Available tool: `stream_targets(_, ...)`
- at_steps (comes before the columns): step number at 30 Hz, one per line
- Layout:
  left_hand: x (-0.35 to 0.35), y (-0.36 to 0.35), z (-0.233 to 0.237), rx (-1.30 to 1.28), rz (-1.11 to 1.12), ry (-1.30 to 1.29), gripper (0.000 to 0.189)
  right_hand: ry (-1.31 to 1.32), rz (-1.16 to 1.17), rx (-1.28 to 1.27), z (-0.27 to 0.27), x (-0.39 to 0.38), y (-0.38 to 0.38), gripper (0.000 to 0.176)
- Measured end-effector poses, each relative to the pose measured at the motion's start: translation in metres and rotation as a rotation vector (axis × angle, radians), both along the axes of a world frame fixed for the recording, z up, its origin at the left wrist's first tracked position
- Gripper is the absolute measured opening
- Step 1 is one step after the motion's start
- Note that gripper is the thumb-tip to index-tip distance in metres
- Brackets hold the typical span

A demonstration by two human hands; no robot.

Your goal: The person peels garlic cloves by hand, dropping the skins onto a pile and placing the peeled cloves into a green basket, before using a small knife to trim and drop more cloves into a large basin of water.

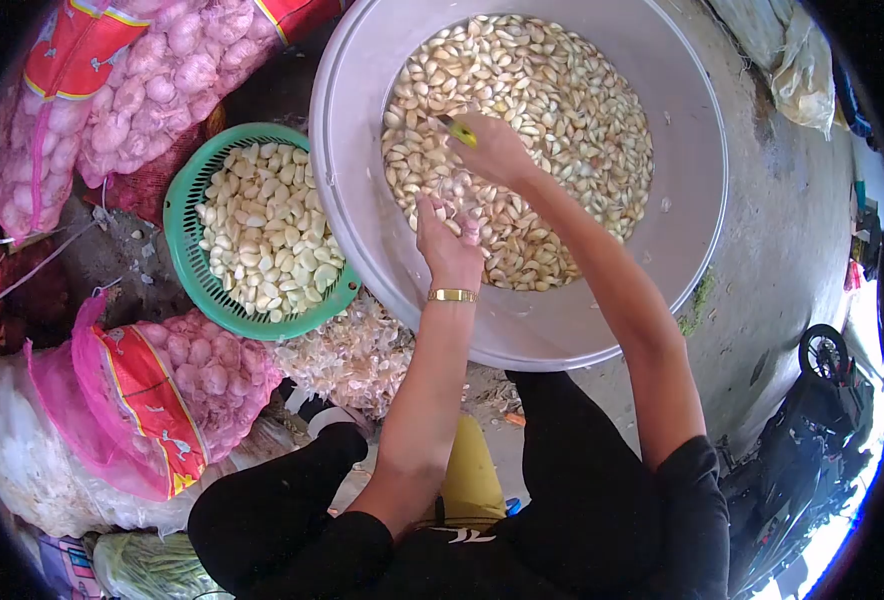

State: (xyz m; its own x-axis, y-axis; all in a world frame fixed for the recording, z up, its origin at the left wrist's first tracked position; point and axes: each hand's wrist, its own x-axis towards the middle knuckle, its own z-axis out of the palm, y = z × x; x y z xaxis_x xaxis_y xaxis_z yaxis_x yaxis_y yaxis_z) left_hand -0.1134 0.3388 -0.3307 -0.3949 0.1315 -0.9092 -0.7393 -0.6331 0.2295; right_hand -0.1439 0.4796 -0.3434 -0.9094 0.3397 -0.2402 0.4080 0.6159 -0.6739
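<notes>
My right hand (497, 150) is closed around a small knife (459, 131) with a yellow-green and black handle, over the near-left part of a big pale tub (687, 190). Unpeeled garlic cloves (552, 110) lie in water across the tub's bottom. Just below the knife, my left hand (449, 245) is palm up with curled fingers, garlic cloves at its fingertips. A gold-coloured watch or bracelet (453, 295) circles the left wrist. Left of the tub, a green plastic basket (187, 235) holds peeled white garlic cloves (267, 225).
Garlic skins (357, 355) are heaped below the basket. Pink net sacks of garlic bulbs (207, 370) stand at left, with more garlic sacks (157, 95) at upper left. A bag of green vegetables (147, 565) lies lower left. A motorbike (812, 440) is parked at right.
</notes>
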Motion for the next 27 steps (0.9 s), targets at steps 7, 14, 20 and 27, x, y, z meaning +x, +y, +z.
stream_targets(7, 0.001, 0.005, 0.001, -0.104, -0.03, 0.036, 0.025, -0.099, 0.164, 0.192, -0.016, 0.002, 0.0, 0.027)
stream_targets(14, -0.006, 0.015, 0.012, 0.021, -0.057, -0.006, 0.029, 0.09, -0.234, -0.257, 0.043, 0.051, 0.005, 0.024)
stream_targets(20, -0.007, 0.014, 0.012, 0.07, -0.014, -0.05, 0.035, -0.031, -0.108, -0.166, 0.034, 0.057, 0.002, 0.027)
stream_targets(27, -0.005, 0.01, -0.006, -0.019, 0.024, -0.023, 0.035, -0.028, 0.105, 0.292, -0.008, 0.045, 0.005, 0.027)
